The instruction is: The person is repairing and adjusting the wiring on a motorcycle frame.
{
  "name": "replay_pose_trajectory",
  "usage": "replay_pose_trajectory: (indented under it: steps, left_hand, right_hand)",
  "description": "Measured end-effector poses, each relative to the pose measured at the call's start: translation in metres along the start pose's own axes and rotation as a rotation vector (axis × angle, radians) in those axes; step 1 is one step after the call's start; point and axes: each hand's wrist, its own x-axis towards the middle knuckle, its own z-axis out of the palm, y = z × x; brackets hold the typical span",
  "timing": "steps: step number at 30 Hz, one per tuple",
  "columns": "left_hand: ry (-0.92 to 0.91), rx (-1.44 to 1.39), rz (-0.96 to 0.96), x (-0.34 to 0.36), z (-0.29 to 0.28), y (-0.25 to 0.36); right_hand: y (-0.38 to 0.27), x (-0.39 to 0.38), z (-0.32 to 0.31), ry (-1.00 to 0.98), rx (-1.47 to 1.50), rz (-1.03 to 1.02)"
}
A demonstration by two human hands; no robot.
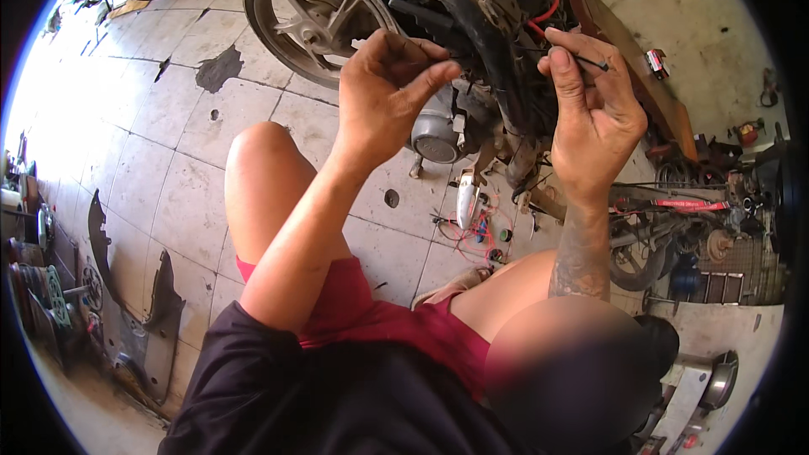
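Observation:
Both of my hands are raised in front of a partly stripped motorcycle (497, 42). My right hand (594, 122) pinches a thin black wire-like piece (590, 61) between thumb and fingers; its dark end sticks out past the fingers. Thumb and forefinger of my left hand (383, 101) are closed together, level with the right hand. What they grip, if anything, is too small and dark to make out. Behind the left hand are the motorcycle's spoked cast wheel (282, 29) and grey engine cover (436, 139). A red cable (552, 2) curves on the frame above my right hand.
Below the engine, a white and grey part (466, 200) lies on the tiles beside tangled coloured wires (480, 240). Body panels (143, 341) lie at left. A wooden plank (640, 76) and another motorcycle (649, 232) stand at right. A blurred patch hides the lower right.

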Motion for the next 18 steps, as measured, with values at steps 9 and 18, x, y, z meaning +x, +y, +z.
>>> replay_pose_trajectory:
  steps: [9,18]
  left_hand:
    - [0.359,0.006,-0.004,-0.023,0.021,-0.021]
    - [0.192,0.468,0.458,-0.026,0.008,-0.017]
  right_hand:
    - [-0.004,-0.006,0.004,0.000,0.217,0.001]
    - [-0.006,-0.005,-0.006,0.011,0.223,-0.054]
